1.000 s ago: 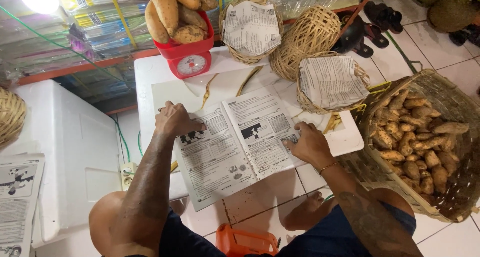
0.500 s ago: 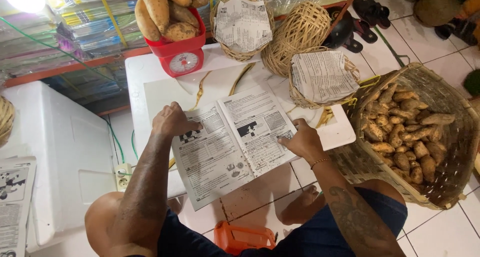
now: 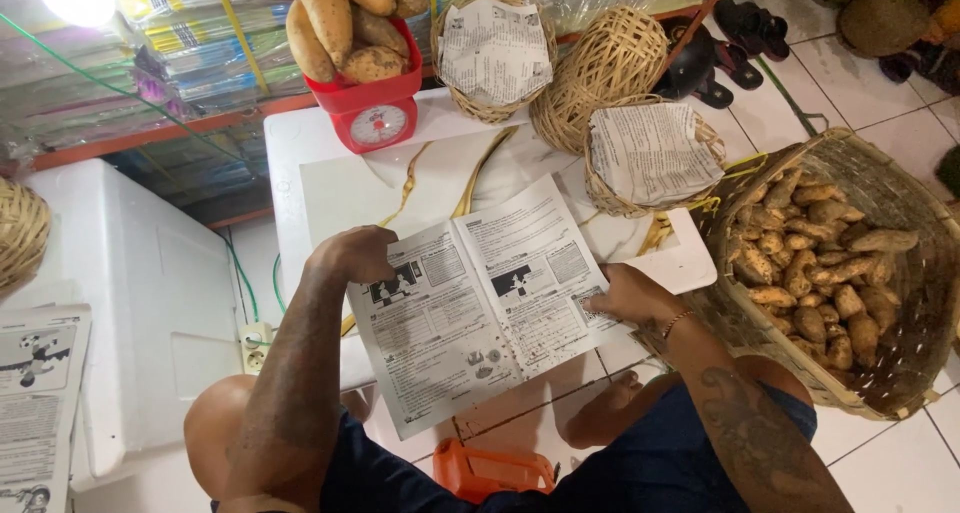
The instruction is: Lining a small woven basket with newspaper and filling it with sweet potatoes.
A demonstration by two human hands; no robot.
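Observation:
An open sheet of newspaper (image 3: 480, 303) lies spread over the front edge of a low white table (image 3: 330, 188). My left hand (image 3: 352, 255) grips the paper's upper left corner. My right hand (image 3: 622, 293) presses on its right edge, fingers curled over the paper. Both forearms reach in from below. The sheet's lower part hangs past the table over my knees.
A red kitchen scale (image 3: 372, 113) piled with sweet potatoes stands at the table's back. Two small woven baskets lined with newspaper (image 3: 495, 48) (image 3: 650, 158) and an empty one (image 3: 600, 68) sit nearby. A large wicker basket (image 3: 905, 373) of sweet potatoes stands right. White box (image 3: 120, 303) left.
The view has shifted a little; both hands stay on the newspaper, which has slid slightly toward me. Nothing was picked up or released.

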